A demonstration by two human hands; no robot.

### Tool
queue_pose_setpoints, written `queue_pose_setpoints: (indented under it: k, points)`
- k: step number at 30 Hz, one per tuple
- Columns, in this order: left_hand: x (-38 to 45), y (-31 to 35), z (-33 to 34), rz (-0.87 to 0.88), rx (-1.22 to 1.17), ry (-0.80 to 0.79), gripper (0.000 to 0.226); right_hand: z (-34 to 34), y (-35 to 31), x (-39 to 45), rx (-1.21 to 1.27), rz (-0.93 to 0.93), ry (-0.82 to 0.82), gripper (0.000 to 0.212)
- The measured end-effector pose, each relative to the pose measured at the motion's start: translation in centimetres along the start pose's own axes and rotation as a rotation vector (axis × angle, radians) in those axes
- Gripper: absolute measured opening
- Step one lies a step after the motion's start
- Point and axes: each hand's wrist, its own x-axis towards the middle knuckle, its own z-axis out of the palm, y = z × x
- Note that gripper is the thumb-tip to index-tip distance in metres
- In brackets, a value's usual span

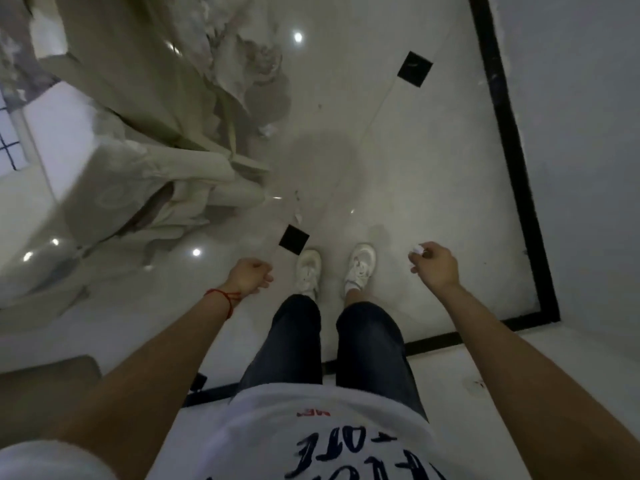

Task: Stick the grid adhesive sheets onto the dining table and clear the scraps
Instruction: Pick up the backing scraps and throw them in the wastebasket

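I stand on a glossy tiled floor and look straight down. My right hand [437, 266] hangs in front of me and pinches a small crumpled white scrap [417, 250] between thumb and fingers. My left hand [251, 275], with a red string at the wrist, hangs with fingers curled and holds nothing that I can see. At the far left edge a strip of the grid adhesive sheet [10, 140], white with dark lines, lies on the dining table [52, 133]. A small white scrap [268, 130] lies on the floor further ahead, and thin slivers [298, 216] lie near my feet.
Carved cream chairs [166, 161] stand at the left beside the table. Black square tile insets [293, 240] [415, 68] mark the floor. A black border strip [512, 161] runs along the grey wall at the right. A dark stool or seat [45, 389] sits at the lower left.
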Motion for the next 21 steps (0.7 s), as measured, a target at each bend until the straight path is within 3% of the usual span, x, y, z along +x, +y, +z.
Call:
queue_pose_setpoints:
  k: [11, 16, 21]
  points:
    - [18.2, 3.3, 3.4, 0.019, -0.007, 0.016, 0.028, 10.2, 2.9, 15.3, 0.096, 0.144, -0.002, 0.007]
    - [27.8, 3.2, 5.4, 0.067, 0.068, 0.029, 0.014, 15.6, 5.2, 21.8, 0.059, 0.094, -0.036, 0.007]
    - [37.0, 0.9, 7.6, 0.102, 0.213, 0.089, 0.030, 20.2, 8.0, 28.2, -0.050, 0.029, -0.078, 0.014]
